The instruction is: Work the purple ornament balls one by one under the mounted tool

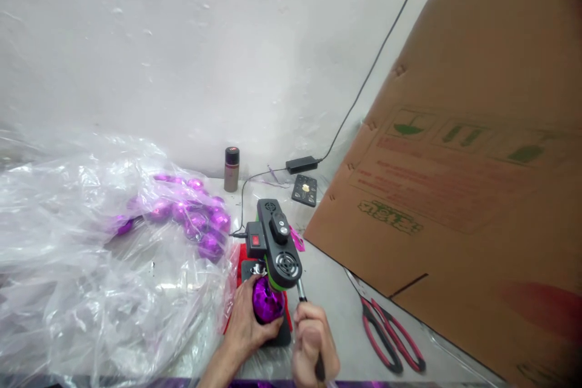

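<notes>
My left hand (250, 315) is closed around a shiny purple ball (267, 301), its fingers and thumb on either side. The ball sits right under the near end of a black and green bench machine (280, 248) with round vents and a red switch. My right hand (314, 342) is wrapped around the dark grip of the machine's metal lever (302, 290), which sticks out at the near right. A red cloth-like piece (242, 264) shows around the machine's base. Where the ball meets the machine is partly hidden.
Clear plastic bags (91, 279) cover the left side, with several purple balls (200, 224) in them. A large cardboard box (454, 182) leans in from the right. Red-handled scissors (391, 333) lie beside it. Behind stand a dark-capped bottle (231, 170), a power adapter (302, 164) and a black card-like item (304, 190).
</notes>
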The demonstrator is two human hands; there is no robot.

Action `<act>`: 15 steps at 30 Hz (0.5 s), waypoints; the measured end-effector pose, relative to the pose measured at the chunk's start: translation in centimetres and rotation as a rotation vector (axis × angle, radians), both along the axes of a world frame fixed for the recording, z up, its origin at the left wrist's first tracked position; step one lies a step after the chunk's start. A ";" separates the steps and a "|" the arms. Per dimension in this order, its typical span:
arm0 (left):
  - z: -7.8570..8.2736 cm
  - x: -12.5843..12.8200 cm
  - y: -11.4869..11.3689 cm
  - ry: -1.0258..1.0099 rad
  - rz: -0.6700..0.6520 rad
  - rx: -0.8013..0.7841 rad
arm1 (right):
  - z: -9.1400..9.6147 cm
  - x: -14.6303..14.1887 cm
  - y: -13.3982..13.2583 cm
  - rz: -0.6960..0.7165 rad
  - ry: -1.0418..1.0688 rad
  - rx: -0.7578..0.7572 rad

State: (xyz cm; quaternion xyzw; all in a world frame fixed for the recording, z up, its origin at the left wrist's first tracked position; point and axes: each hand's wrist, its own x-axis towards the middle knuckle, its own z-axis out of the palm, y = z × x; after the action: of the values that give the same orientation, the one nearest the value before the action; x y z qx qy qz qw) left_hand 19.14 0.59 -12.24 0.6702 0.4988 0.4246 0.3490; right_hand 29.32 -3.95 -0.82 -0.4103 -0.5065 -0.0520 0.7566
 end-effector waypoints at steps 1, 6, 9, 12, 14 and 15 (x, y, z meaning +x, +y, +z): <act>0.1 0.0 0.0 0.002 -0.004 0.002 | 0.1 -0.1 0.1 -0.002 0.005 0.016; 0.6 -0.2 -0.3 0.007 -0.019 0.005 | 2.8 -0.1 0.3 0.020 0.059 0.023; 0.7 -0.2 -0.3 0.002 -0.018 -0.009 | 5.4 0.1 0.0 0.062 0.091 -0.082; 0.4 -0.2 -0.3 -0.009 -0.006 -0.024 | 7.2 0.3 -0.4 0.086 0.093 -0.176; 0.0 -0.6 -0.9 -0.009 0.027 -0.023 | 7.4 0.3 -0.6 0.090 0.093 -0.184; -0.3 -1.1 -1.5 0.003 0.035 -0.009 | 7.3 0.3 -0.7 0.093 0.093 -0.182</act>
State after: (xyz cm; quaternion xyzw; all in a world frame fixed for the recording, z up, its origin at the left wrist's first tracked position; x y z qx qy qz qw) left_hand 18.02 -0.94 -12.52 0.6604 0.5128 0.4273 0.3439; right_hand 29.59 -4.66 6.49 -0.4554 -0.4920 0.0488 0.7404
